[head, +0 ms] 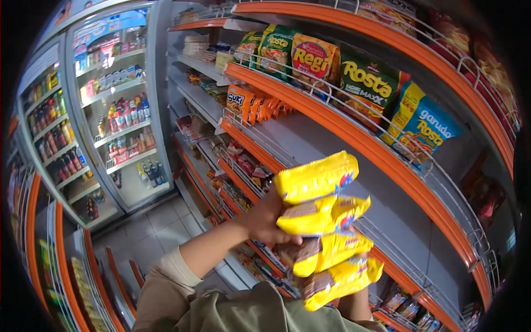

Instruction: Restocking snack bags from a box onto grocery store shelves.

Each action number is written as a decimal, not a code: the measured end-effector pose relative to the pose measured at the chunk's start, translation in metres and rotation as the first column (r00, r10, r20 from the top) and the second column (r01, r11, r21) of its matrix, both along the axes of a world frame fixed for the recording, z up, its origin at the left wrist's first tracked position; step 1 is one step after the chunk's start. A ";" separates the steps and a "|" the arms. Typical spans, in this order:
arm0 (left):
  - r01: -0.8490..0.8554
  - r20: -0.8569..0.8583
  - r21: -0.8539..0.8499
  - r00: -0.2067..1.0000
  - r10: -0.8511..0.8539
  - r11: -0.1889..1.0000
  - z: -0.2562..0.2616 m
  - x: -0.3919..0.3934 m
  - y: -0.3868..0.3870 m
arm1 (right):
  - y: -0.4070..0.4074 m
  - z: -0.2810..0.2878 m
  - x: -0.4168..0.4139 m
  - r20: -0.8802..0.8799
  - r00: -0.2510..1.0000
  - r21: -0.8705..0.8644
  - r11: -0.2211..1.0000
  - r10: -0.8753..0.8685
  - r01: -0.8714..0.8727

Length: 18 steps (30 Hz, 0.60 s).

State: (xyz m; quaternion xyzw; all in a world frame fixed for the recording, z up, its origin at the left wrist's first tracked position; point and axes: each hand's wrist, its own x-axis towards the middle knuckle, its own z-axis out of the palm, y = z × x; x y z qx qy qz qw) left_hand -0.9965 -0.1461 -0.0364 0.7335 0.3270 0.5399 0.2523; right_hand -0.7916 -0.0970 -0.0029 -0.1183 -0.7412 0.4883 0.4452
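Note:
Several yellow snack packets with brown printed panels are stacked one above another in front of my body, with the top packet point(317, 176) and the bottom packet point(342, 284) tilted up to the right. My left hand point(267, 220) grips the stack from its left side, thumb along the middle packets. Most of my right hand point(352, 229) is hidden behind the packets; only bits of its fingers show at their right side, and its forearm comes up from below. Behind the stack is a grey shelf bay point(398, 207) with a wire rail and orange front edge.
Above, an orange-edged shelf point(298, 95) holds large peanut bags point(367, 89). Orange snack bags point(249, 103) hang or stand on the tier below. Glass-door drink fridges point(120, 103) stand at the aisle's far end, over a tiled floor point(153, 224). More shelving point(58, 249) lines the left.

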 end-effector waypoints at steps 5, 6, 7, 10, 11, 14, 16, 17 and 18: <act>0.174 0.342 -0.098 0.931 -0.131 0.980 0.016 -0.036 0.046 | 0.000 -0.017 -0.022 -0.099 0.986 -0.064 0.989 -0.136 0.130; 0.259 0.402 -0.196 0.901 -0.163 0.946 0.022 -0.042 0.054 | 0.012 -0.007 -0.044 -0.120 0.978 -0.091 0.983 -0.169 0.158; 0.252 0.333 -0.194 0.926 -0.178 0.948 0.028 -0.054 0.068 | 0.010 -0.015 -0.040 -0.135 0.969 -0.114 0.975 -0.208 0.193; 0.322 0.363 -0.233 0.904 -0.225 0.918 0.028 -0.078 0.112 | -0.023 -0.040 -0.049 -0.189 0.923 -0.187 0.935 -0.335 0.301; 0.430 0.350 -0.236 0.874 -0.336 0.872 0.027 -0.089 0.130 | -0.020 -0.034 -0.058 -0.204 0.907 -0.211 0.921 -0.370 0.328; 0.502 0.230 -0.197 0.859 -0.458 0.842 0.056 -0.102 0.132 | -0.030 -0.033 -0.079 -0.239 0.837 -0.262 0.863 -0.492 0.433; 0.532 0.149 -0.256 0.847 -0.511 0.807 0.061 -0.117 0.132 | -0.033 -0.029 -0.101 -0.303 0.775 -0.363 0.819 -0.554 0.444; 0.489 0.093 -0.259 0.871 -0.482 0.833 0.061 -0.122 0.137 | -0.031 -0.041 -0.100 -0.303 0.799 -0.337 0.843 -0.520 0.421; 0.501 0.019 -0.255 0.857 -0.514 0.827 0.064 -0.126 0.137 | -0.029 -0.049 -0.108 -0.359 0.800 -0.280 0.873 -0.481 0.400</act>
